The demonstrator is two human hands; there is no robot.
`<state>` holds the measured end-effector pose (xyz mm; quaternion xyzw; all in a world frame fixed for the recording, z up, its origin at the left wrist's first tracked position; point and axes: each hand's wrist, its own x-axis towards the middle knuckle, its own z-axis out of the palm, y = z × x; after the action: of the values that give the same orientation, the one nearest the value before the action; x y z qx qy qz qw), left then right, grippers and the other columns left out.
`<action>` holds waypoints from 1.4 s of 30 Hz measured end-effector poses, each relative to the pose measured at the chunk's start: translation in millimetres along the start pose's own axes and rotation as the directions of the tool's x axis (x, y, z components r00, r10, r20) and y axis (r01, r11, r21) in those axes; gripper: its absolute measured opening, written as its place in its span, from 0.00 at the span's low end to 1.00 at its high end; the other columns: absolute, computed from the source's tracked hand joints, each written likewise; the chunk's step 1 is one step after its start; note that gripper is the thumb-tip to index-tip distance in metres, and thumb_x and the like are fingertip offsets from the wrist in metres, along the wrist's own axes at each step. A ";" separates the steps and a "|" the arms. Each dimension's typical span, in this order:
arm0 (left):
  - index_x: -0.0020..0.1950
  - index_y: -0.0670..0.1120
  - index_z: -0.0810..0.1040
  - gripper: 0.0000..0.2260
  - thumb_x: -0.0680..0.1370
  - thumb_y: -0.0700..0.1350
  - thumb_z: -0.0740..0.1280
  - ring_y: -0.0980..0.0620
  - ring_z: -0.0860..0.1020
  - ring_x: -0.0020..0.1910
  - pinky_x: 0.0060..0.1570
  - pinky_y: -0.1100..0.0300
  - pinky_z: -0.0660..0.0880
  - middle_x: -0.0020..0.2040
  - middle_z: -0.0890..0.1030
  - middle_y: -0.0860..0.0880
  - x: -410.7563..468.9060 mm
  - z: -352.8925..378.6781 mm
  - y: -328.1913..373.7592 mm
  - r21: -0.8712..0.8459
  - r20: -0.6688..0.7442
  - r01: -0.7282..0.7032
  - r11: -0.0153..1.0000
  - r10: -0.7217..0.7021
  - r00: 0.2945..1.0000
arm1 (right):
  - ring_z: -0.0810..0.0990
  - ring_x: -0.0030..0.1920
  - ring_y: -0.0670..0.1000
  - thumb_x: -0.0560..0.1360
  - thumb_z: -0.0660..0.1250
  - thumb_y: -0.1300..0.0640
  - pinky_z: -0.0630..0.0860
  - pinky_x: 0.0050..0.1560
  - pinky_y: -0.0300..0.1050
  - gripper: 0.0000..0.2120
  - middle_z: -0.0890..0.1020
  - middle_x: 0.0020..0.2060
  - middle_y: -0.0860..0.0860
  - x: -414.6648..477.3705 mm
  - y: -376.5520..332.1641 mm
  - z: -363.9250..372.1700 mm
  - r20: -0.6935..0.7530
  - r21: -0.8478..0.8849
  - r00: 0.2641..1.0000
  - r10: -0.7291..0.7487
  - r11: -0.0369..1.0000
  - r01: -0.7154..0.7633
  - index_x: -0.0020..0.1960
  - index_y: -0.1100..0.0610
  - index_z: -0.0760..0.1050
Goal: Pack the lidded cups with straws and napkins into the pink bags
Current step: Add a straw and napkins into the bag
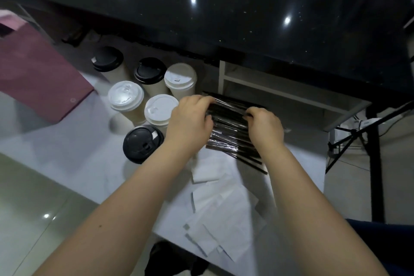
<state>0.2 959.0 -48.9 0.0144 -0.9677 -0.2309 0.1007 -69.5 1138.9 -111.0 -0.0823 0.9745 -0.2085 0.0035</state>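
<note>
Now, your left hand (190, 120) and right hand (265, 129) both curl fingers onto the straws (228, 129), heaped beside the cups (125, 98); probably light, wrapper-slick, so pinch one mid-length.

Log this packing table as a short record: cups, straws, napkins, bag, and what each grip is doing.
cups: six lidded cups, three black lids, three white, upright on the white table
straws: black straws in clear wrap, piled right of the cups
napkins: white napkins, loose, nearer the person than the straws
bag: pink bag, left of the cups
left grip: fingers curled over the straws
right grip: pinches the straws
</note>
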 end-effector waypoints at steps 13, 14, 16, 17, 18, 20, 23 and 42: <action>0.65 0.50 0.76 0.17 0.75 0.46 0.65 0.45 0.73 0.60 0.55 0.51 0.68 0.60 0.78 0.50 -73.5 -126.3 -112.3 0.213 -0.108 -0.016 0.977 0.040 0.993 | 0.73 0.39 0.57 0.82 0.55 0.47 0.66 0.34 0.50 0.10 0.75 0.39 0.51 -83.5 -186.4 -28.5 0.002 0.154 0.987 -0.159 0.976 0.157 0.52 0.54 0.66; 0.65 0.50 0.76 0.17 0.75 0.46 0.65 0.45 0.73 0.60 0.56 0.51 0.68 0.60 0.78 0.50 -85.9 -138.2 -129.8 0.223 -0.106 -0.014 0.975 0.038 0.994 | 0.74 0.39 0.57 0.82 0.56 0.47 0.67 0.35 0.51 0.09 0.75 0.39 0.51 -92.2 -208.6 -21.3 -0.002 0.185 0.985 -0.170 0.968 0.168 0.50 0.53 0.65; 0.66 0.52 0.74 0.18 0.76 0.46 0.65 0.46 0.72 0.61 0.57 0.51 0.67 0.62 0.77 0.51 -110.7 -161.1 -166.6 0.237 -0.109 0.006 0.971 0.021 0.994 | 0.75 0.41 0.60 0.82 0.56 0.50 0.71 0.38 0.53 0.07 0.76 0.41 0.52 -107.1 -253.1 -3.3 0.000 0.237 0.983 -0.185 0.955 0.180 0.49 0.52 0.66; 0.67 0.52 0.74 0.19 0.76 0.47 0.65 0.46 0.71 0.63 0.59 0.51 0.65 0.63 0.77 0.51 -121.9 -171.7 -185.2 0.243 -0.113 0.020 0.970 0.008 0.994 | 0.75 0.42 0.60 0.82 0.56 0.52 0.72 0.39 0.54 0.05 0.77 0.41 0.52 -113.2 -275.0 7.1 0.003 0.245 0.980 -0.197 0.951 0.191 0.50 0.52 0.66; 0.68 0.52 0.73 0.19 0.77 0.47 0.64 0.47 0.71 0.64 0.60 0.51 0.63 0.64 0.76 0.52 -132.5 -182.0 -203.5 0.249 -0.115 0.034 0.968 -0.005 0.993 | 0.75 0.40 0.58 0.82 0.56 0.53 0.70 0.38 0.53 0.04 0.77 0.41 0.52 -118.6 -296.4 18.3 0.005 0.249 0.976 -0.216 0.946 0.208 0.49 0.50 0.66; 0.70 0.53 0.71 0.19 0.78 0.47 0.63 0.47 0.70 0.64 0.61 0.51 0.62 0.64 0.75 0.52 -149.7 -200.4 -236.8 0.264 -0.120 0.061 0.963 -0.030 0.992 | 0.74 0.37 0.50 0.81 0.57 0.53 0.69 0.36 0.50 0.05 0.77 0.38 0.47 -128.4 -337.4 40.3 0.021 0.288 0.968 -0.252 0.928 0.235 0.46 0.48 0.65; 0.69 0.53 0.71 0.19 0.78 0.48 0.63 0.47 0.69 0.64 0.61 0.52 0.62 0.63 0.76 0.52 -167.5 -226.8 -280.0 0.263 -0.140 0.108 0.959 -0.073 0.987 | 0.77 0.40 0.50 0.81 0.56 0.55 0.76 0.43 0.53 0.07 0.78 0.38 0.46 -138.1 -393.7 65.3 0.109 0.417 0.960 -0.257 0.889 0.190 0.45 0.50 0.68; 0.67 0.50 0.74 0.18 0.77 0.44 0.63 0.47 0.70 0.65 0.62 0.49 0.68 0.65 0.75 0.49 -36.4 -364.6 -426.1 0.199 -0.311 0.105 0.974 -0.039 0.950 | 0.74 0.30 0.45 0.82 0.58 0.56 0.72 0.31 0.38 0.06 0.76 0.31 0.46 6.1 -585.4 28.6 -0.130 0.791 0.926 -0.355 0.526 0.312 0.48 0.51 0.72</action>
<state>101.3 419.3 71.0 0.0961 -0.9584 -0.1245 0.2382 18.7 599.7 101.3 -0.2614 0.7419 -0.6170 0.0231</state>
